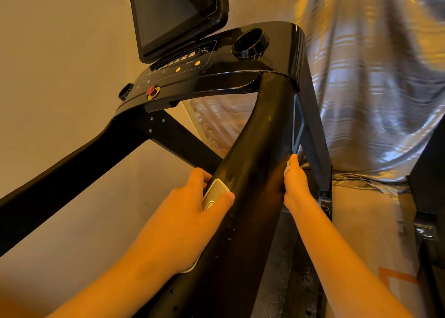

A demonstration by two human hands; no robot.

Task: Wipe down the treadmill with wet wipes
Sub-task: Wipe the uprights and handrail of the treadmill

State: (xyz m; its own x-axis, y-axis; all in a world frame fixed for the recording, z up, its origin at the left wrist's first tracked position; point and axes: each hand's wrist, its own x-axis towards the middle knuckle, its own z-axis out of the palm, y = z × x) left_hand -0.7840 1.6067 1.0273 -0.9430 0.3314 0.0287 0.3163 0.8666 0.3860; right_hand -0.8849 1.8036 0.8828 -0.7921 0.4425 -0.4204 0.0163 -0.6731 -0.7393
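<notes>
A glossy black treadmill fills the view, its right handrail [260, 134] running from the console down toward me. My left hand [192, 209] grips the handrail's left side around a silver sensor plate [215, 192]. Pressed flat against the handrail's right side is my right hand [295, 182], with a white wet wipe [289, 164] showing at the fingertips. Most of the wipe is hidden under that hand.
The console [216, 77] carries a dark screen [173, 16], a red stop button [151, 90] and a cup holder [250, 43]. The left handrail [60, 173] crosses at left. A silvery curtain [373, 77] hangs at right, with dark furniture [428, 197] at the right edge.
</notes>
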